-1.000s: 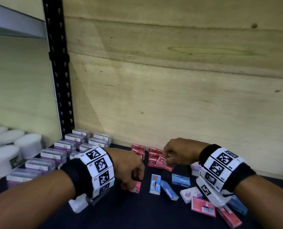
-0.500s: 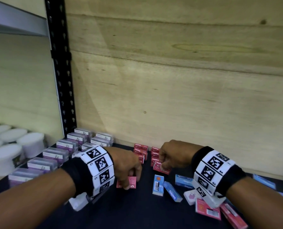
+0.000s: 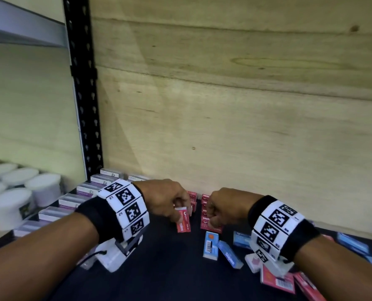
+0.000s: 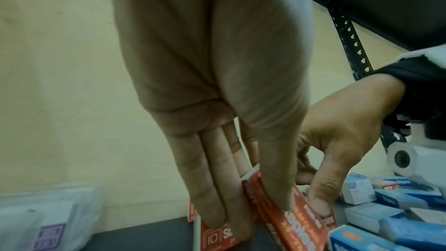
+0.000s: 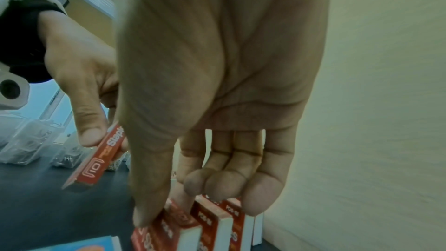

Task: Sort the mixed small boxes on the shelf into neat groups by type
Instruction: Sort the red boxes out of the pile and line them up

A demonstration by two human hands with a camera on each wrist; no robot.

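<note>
Small red staple boxes stand in two short rows point(image 3: 193, 195) against the plywood back wall. My left hand point(image 3: 181, 210) pinches one red box point(image 3: 183, 221) between thumb and fingers point(image 4: 212, 198), tilted, just in front of the left row; the same box point(image 4: 296, 228) shows in the left wrist view. My right hand point(image 3: 208, 218) is beside it on the right. Its thumb and index finger pinch the front red box point(image 5: 169, 234) of the right row, and its other fingers are curled. Loose blue boxes point(image 3: 211, 245) lie on the black shelf point(image 3: 170, 270).
Purple-and-white boxes point(image 3: 72, 202) are lined up at the left by the black shelf post point(image 3: 83, 94), with white tubs point(image 3: 43, 189) beyond it. More blue, pink and red boxes point(image 3: 277, 281) lie scattered at the lower right, under my right wrist.
My left hand picked a red box off the shelf and carried it back toward the red rows. My right hand brought its tilted red box against the front of the right row.
</note>
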